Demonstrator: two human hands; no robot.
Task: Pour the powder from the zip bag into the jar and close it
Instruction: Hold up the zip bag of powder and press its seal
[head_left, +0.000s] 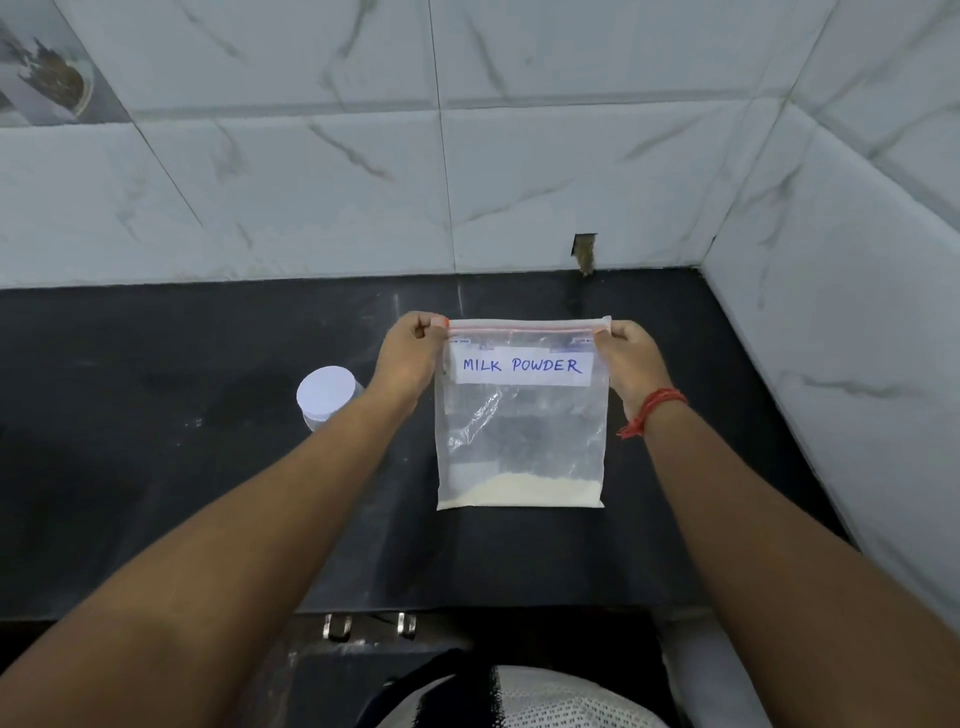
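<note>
Nearest the camera, two bare forearms reach out over the glossy black stone counter (156, 467). Pale cream powder (519, 491) lies settled along the bottom of the clear plastic zip bag (519, 431), which hangs upright above the counter and bears a white label reading "MILK POWDER". The left hand (410, 353) pinches the bag's top left corner at its red zip strip, and the right hand (631, 358), a red thread round its wrist, pinches the top right corner. To the left stands the clear jar with a white round lid (328, 397), closed. Beyond rise grey-veined white wall tiles (467, 156).
</note>
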